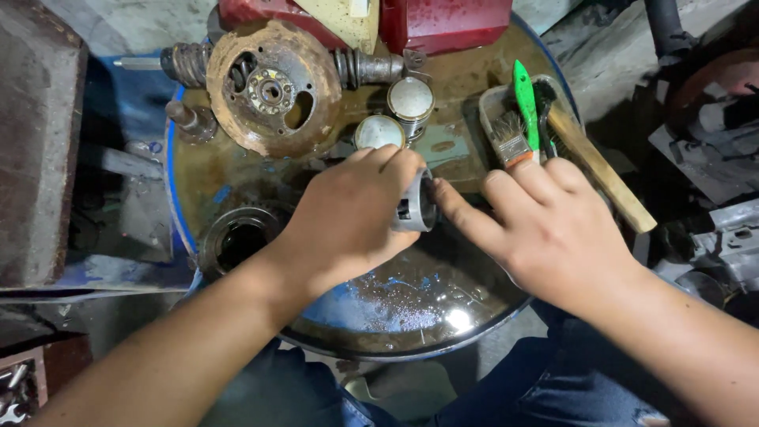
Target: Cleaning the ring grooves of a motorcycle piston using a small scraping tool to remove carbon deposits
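Left hand (348, 217) curls closed around a grey piston (417, 207) over the oily blue drum lid (395, 308); right hand (545, 229) pokes an outstretched finger into it (other fingers loosely bent). Two pistons (395, 115) stand beyond, untouched

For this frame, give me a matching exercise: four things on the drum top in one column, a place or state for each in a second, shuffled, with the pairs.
Things:
1. grey piston
2. rusty disc
3. green-handled brush
4. wooden-handled brush

Places or states:
A. lying in the small tray, handle pointing away from the person
B. gripped by the left hand, with a finger of the right hand at its open end
C. flat at the far left of the drum top
D. sticking out over the drum's right edge

Pairs: 1-B, 2-C, 3-A, 4-D
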